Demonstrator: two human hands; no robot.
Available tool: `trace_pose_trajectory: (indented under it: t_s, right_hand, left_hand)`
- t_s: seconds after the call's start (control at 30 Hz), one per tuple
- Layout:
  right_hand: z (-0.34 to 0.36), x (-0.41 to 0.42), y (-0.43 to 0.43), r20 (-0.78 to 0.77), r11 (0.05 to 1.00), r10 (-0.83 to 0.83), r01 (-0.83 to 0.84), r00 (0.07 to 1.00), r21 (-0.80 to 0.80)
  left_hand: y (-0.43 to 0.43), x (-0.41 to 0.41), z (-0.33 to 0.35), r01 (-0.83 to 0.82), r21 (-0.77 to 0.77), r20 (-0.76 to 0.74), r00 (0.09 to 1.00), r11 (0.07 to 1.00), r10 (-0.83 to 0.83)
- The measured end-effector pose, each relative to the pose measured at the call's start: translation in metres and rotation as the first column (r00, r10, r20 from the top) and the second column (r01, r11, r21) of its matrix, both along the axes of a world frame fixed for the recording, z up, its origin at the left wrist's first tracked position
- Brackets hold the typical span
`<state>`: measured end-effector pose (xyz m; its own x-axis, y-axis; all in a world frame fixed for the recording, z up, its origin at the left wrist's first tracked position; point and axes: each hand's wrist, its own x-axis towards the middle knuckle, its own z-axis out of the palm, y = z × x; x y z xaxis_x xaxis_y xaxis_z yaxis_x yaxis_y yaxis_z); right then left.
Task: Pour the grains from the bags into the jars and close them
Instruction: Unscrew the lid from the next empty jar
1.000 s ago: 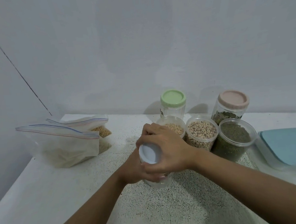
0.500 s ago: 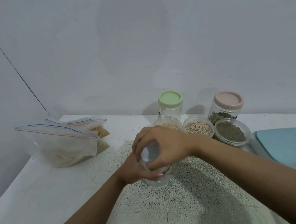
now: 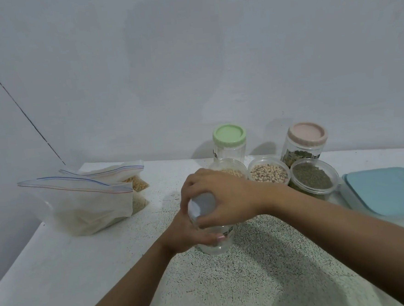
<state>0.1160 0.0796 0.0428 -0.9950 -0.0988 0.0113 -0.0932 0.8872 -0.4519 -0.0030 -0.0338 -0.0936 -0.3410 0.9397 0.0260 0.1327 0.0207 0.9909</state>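
Note:
A clear plastic jar (image 3: 216, 246) stands on the speckled table (image 3: 253, 280) in the middle. My left hand (image 3: 190, 232) grips its body from the left. Curled over the top, my right hand (image 3: 223, 199) grips the jar's white lid (image 3: 201, 204). Two zip bags lie at the left: a large one (image 3: 80, 209) with pale grain, and behind it another (image 3: 126, 177) with yellowish grain. Behind my hands stand three open tubs of grain (image 3: 268, 173) and two closed jars, one with a green lid (image 3: 229, 135), one with a pink lid (image 3: 306, 133).
A flat container with a light blue lid (image 3: 387, 190) lies at the right edge. A pale wall rises right behind the jars. The table's left edge runs diagonally past the bags.
My right hand has turned on the white lid, its fingers shifting round it. The view has tilted slightly, so the tubs sit a little higher and farther off.

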Motion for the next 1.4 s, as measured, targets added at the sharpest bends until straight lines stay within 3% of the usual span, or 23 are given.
trace_pose_trajectory:
  t_s: [0.07, 0.17, 0.23, 0.3, 0.4, 0.5, 0.53, 0.63, 0.7, 0.77, 0.87, 0.97, 1.07, 1.17, 1.4]
  right_hand:
    - [-0.001, 0.0, -0.001, -0.042, 0.994, -0.104, 0.103, 0.994, -0.03]
    - [-0.005, -0.003, -0.005, -0.029, 0.913, -0.276, 0.272, 0.961, 0.305]
    - [-0.007, -0.005, -0.007, 0.033, 0.882, -0.313, 0.277, 0.949, 0.382]
    - [-0.003, -0.005, -0.005, 0.073, 0.932, -0.231, 0.199, 0.97, 0.302]
    - [0.005, -0.005, 0.002, 0.124, 0.997, -0.047, 0.039, 0.991, 0.061]
    - [0.005, -0.002, 0.0, 0.062, 0.99, -0.093, 0.099, 0.994, -0.099]
    - [0.002, -0.002, -0.001, 0.038, 0.989, -0.136, 0.137, 0.99, -0.046]
    - [-0.005, -0.001, -0.009, 0.017, 0.91, -0.264, 0.243, 0.965, 0.336]
    - [-0.007, 0.0, -0.011, 0.022, 0.866, -0.287, 0.249, 0.958, 0.434]
    - [-0.006, 0.002, -0.01, 0.027, 0.907, -0.193, 0.167, 0.981, 0.386]
    - [0.005, 0.003, -0.008, 0.124, 0.99, -0.006, -0.012, 0.992, 0.141]
    - [0.009, 0.004, -0.007, 0.051, 0.999, -0.042, 0.041, 0.998, 0.012]
    - [0.002, 0.005, -0.011, -0.046, 0.965, -0.191, 0.196, 0.981, 0.173]
    - [-0.004, 0.006, -0.014, 0.047, 0.862, -0.331, 0.282, 0.942, 0.421]
    - [-0.01, 0.011, -0.012, 0.094, 0.913, -0.174, 0.125, 0.98, 0.388]
  left_hand:
    - [-0.001, 0.001, 0.001, 0.033, -0.003, -0.025, 0.999, 0.999, -0.033]
    - [-0.002, 0.004, 0.005, 0.04, 0.011, -0.013, 0.999, 0.999, -0.04]
    - [-0.003, 0.003, 0.002, 0.048, -0.006, -0.006, 0.999, 0.999, -0.048]
    - [-0.003, 0.003, 0.004, 0.036, -0.014, 0.016, 0.999, 0.999, -0.036]
    - [-0.004, 0.003, 0.004, 0.021, -0.009, 0.038, 0.999, 1.0, -0.02]
    - [-0.004, 0.004, 0.006, 0.036, -0.002, 0.031, 0.999, 0.999, -0.036]
    - [-0.004, 0.006, 0.008, 0.038, 0.009, -0.003, 0.999, 0.999, -0.038]
    - [-0.005, 0.01, 0.014, 0.054, 0.034, -0.034, 0.998, 0.998, -0.053]
    - [-0.003, 0.009, 0.013, 0.045, 0.011, -0.068, 0.997, 0.999, -0.044]
    - [-0.002, 0.007, 0.008, 0.034, -0.007, -0.063, 0.997, 0.999, -0.035]
    - [-0.005, 0.005, 0.007, 0.021, -0.011, -0.071, 0.997, 1.0, -0.022]
    - [-0.006, 0.005, 0.007, 0.032, -0.036, -0.098, 0.995, 0.999, -0.035]
    - [-0.006, 0.006, 0.007, 0.016, -0.041, -0.144, 0.989, 0.999, -0.022]
    - [-0.007, 0.005, 0.008, 0.018, -0.033, -0.115, 0.993, 0.999, -0.022]
    - [-0.005, 0.012, 0.018, -0.054, -0.097, -0.225, 0.974, 0.994, 0.031]
